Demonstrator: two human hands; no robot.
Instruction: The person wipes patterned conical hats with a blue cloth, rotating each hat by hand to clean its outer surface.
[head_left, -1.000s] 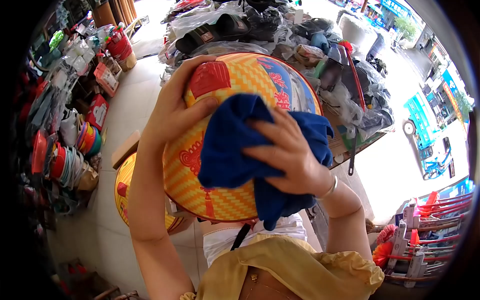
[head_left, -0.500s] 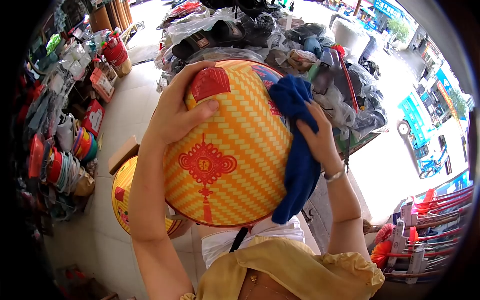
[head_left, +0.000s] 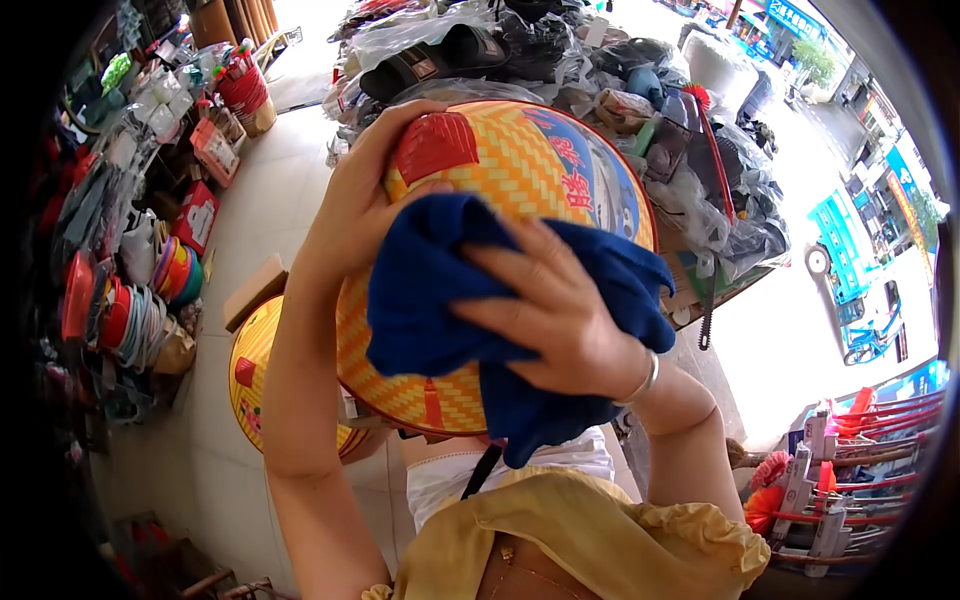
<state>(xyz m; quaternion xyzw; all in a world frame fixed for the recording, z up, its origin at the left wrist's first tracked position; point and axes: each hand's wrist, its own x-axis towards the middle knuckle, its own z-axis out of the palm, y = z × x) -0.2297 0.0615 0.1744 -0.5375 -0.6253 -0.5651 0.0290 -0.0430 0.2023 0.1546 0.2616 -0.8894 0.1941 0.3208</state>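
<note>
A conical woven hat (head_left: 510, 150) in yellow and orange, with a red peak patch and red lettering, is held up in front of my body. My left hand (head_left: 375, 205) grips it at the upper left, fingers over the far side and thumb on the woven face. My right hand (head_left: 560, 315) presses a bunched dark blue cloth (head_left: 425, 290) against the middle of the hat, fingers spread over the fabric. Cloth and hand cover most of the hat's lower front, including nearly all of its red knot print.
Another woven hat (head_left: 262, 345) lies lower left beside a cardboard flap (head_left: 254, 290). Ahead, a stall holds plastic-wrapped goods and black slippers (head_left: 440, 62). Shop wares line the left side. Red-handled goods (head_left: 850, 480) stand at lower right, and a blue cart (head_left: 845, 245) is outside.
My right hand has swept the blue cloth from the hat's right edge leftward across its middle, covering the knot print. The hat has turned slightly, showing more of its blue picture panel.
</note>
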